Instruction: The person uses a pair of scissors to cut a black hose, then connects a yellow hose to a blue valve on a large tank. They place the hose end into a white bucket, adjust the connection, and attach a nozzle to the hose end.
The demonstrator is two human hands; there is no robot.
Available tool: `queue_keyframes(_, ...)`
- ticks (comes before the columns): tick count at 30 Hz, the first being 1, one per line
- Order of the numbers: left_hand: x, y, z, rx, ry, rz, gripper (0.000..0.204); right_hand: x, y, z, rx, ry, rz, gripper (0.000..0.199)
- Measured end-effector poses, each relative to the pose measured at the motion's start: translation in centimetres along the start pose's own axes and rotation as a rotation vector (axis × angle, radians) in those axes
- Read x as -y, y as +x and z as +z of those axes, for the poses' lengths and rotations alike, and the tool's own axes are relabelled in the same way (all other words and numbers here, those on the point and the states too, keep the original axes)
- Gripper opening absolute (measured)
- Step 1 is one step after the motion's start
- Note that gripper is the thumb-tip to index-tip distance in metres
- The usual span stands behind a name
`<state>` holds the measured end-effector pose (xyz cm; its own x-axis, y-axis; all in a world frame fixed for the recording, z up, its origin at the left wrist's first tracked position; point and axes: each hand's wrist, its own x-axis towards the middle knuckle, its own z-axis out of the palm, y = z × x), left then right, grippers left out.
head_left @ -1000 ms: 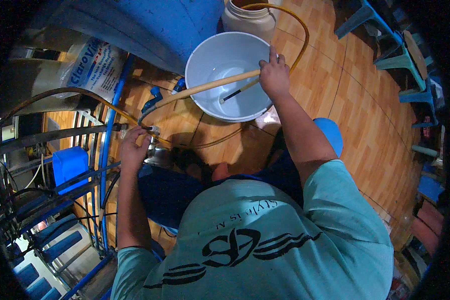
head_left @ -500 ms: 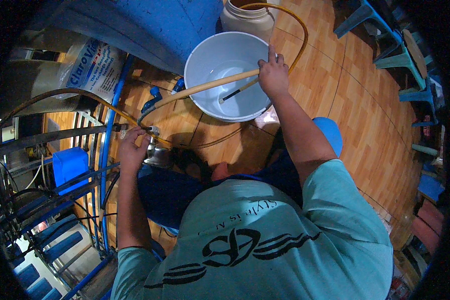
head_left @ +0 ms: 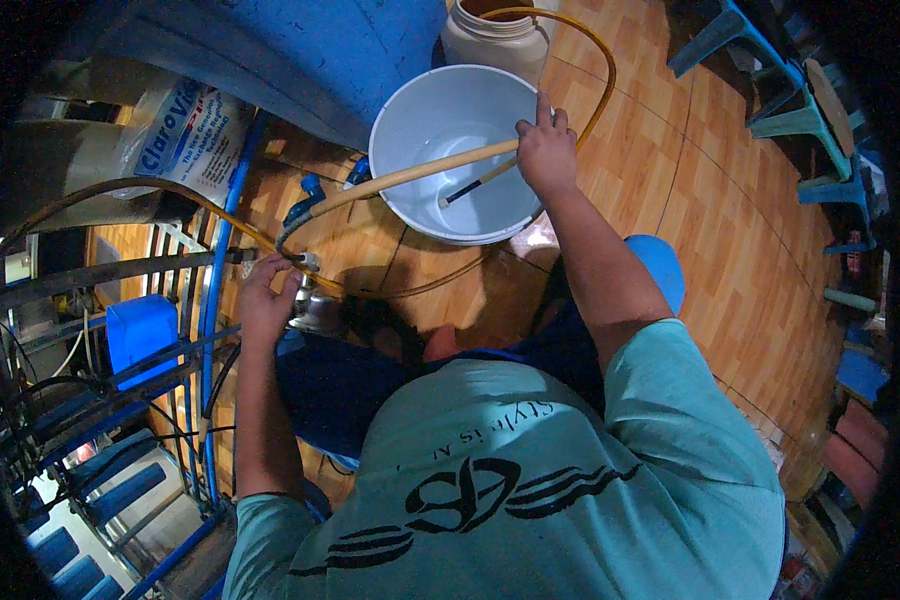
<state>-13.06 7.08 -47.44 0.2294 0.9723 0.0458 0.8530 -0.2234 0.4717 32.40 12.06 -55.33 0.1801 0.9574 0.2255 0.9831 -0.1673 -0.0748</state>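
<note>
A beige hose (head_left: pixel 410 175) runs from a dark fitting on the left, across a white bucket (head_left: pixel 395 105), to my right hand (head_left: pixel 547 155). That hand is closed round the hose's end at the bucket's right rim. A thinner dark tube with a pale tip (head_left: pixel 462 193) also shows inside the bucket below the same hand. My left hand (head_left: pixel 267 300) is closed at a small grey-and-white pipe fitting (head_left: pixel 305 261), its fingertips on the dark part. Exactly how the fingers grip there is partly hidden.
A blue drum (head_left: pixel 370 50) and a cream jar (head_left: pixel 495 40) stand beyond the bucket. A yellow-brown hose (head_left: pixel 607 75) loops round the right side. At the left is a metal frame with a blue pipe (head_left: pixel 210 330) and a blue container (head_left: pixel 140 335). Plastic stools (head_left: pixel 805 115) stand far right.
</note>
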Motion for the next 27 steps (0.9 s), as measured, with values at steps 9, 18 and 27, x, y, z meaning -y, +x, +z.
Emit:
queue_keyframes(9, 0.3, 0.1, 0.0, 0.017, 0.016, -0.023, 0.026, 0.0, 0.1, -0.1, 0.012, -0.003, 0.001, 0.021)
queue_keyframes(18, -0.7, 0.0, -0.3, 0.021, -0.024, -0.087, 0.024, -0.1, 0.0, 0.3, -0.029, 0.054, 0.002, 0.025)
queue_keyframes(27, 0.4, -0.1, -0.1, -0.005, 0.064, -0.022, 0.023, -1.4, 2.1, 0.2, 0.096, 0.121, 0.018, 0.024)
